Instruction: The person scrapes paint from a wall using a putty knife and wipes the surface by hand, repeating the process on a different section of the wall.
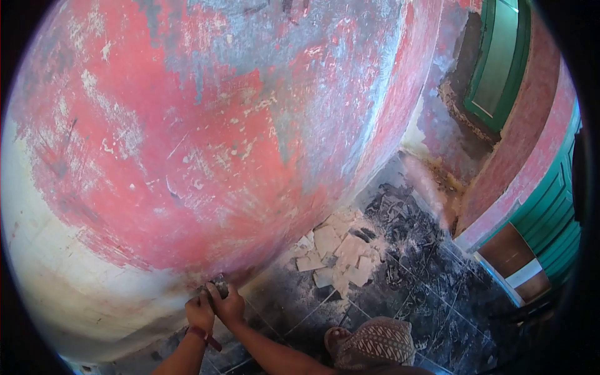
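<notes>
Together, left hand (199, 312) and right hand (230, 306) clasp dark object (220, 285) beside peeling wall (206, 169)

The painted wall (212, 150) looks rough and flaking, the floor tiles (278, 309) smooth.

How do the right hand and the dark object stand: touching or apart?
Touching: the head view shows the right hand gripping the dark object, with no gap visible between them.

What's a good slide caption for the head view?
Left hand and right hand hold a dark object by the patchy red wall; pale debris litters the floor.
</notes>
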